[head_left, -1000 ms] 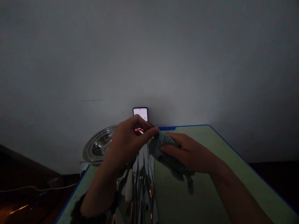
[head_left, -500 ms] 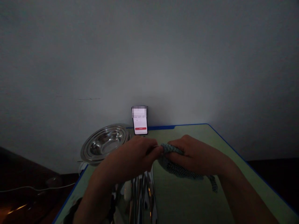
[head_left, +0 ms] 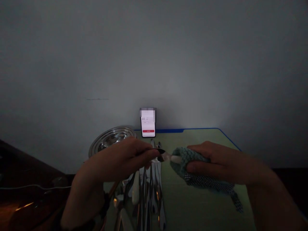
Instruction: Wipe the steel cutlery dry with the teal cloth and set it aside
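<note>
A spoon (head_left: 166, 156) with a shiny metal bowl and a pale handle is held level between my hands. My left hand (head_left: 134, 154) pinches it by the bowl, thumb on top. My right hand (head_left: 211, 162) is closed around a grey-green knitted cloth (head_left: 190, 157), which wraps the spoon's handle. The cloth's darker checked part and a narrow strip hang down below my right hand. Under and in front of my left hand lies a row of metal cutlery (head_left: 151, 192), several pieces with white handles among it.
Nested steel bowls (head_left: 96, 146) stand at the back left of the pale green table (head_left: 202, 205), which has a blue edge. A lit phone (head_left: 148, 123) leans upright against the grey wall (head_left: 192, 64). A white cable (head_left: 36, 186) runs at the far left.
My right hand and the cloth have moved right, away from my left hand, so the spoon's bowl and part of its handle now show. The view has shifted slightly.
</note>
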`<state>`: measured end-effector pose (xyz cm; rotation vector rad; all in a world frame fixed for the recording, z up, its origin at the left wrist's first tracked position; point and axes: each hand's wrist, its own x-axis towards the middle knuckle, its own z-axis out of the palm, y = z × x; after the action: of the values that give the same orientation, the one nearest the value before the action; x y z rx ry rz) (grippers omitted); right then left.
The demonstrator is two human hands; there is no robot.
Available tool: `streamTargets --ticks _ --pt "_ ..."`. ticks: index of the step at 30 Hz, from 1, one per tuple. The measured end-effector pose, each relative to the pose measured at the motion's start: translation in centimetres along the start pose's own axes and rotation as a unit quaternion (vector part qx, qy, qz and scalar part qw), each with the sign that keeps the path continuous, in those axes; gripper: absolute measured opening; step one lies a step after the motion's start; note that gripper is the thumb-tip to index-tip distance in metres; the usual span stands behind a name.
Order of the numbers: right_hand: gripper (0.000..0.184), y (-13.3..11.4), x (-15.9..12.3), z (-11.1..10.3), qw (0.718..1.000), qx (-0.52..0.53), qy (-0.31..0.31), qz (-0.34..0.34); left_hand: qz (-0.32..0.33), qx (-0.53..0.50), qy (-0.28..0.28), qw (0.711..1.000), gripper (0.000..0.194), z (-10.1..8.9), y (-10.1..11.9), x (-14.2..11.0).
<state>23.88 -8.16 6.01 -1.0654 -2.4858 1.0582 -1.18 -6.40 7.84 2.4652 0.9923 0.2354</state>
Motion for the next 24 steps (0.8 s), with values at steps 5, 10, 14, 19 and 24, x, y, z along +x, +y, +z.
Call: streamTargets --ticks 5,10,14,19,24 --pt "0.026 0.0 -1.6 -0.6 0.997 -0.045 0.021 0.055 0.006 -0.016 0.0 1.0 0.038 0.1 0.0 0.1" --pt "0.026 0.1 -1.8 -0.7 0.999 -0.021 0.007 0.048 0.022 -0.022 0.003 1.0 0.038 0.7 1.7 0.3" --pt "0.028 -0.1 -1.5 -0.6 0.999 -0.002 -0.004 0.033 0.023 0.061 0.053 0.996 0.038 1.2 3.0 0.5" --pt "0.022 -0.5 -0.9 0.2 0.999 -0.03 -0.007 0.029 0.052 0.096 0.013 0.994 0.044 2.3 3.4 1.7" --pt "0.022 -0.4 -0.7 0.3 0.999 -0.011 -0.031 0.017 0.058 0.102 0.01 0.993 0.046 2.5 3.5 1.7"
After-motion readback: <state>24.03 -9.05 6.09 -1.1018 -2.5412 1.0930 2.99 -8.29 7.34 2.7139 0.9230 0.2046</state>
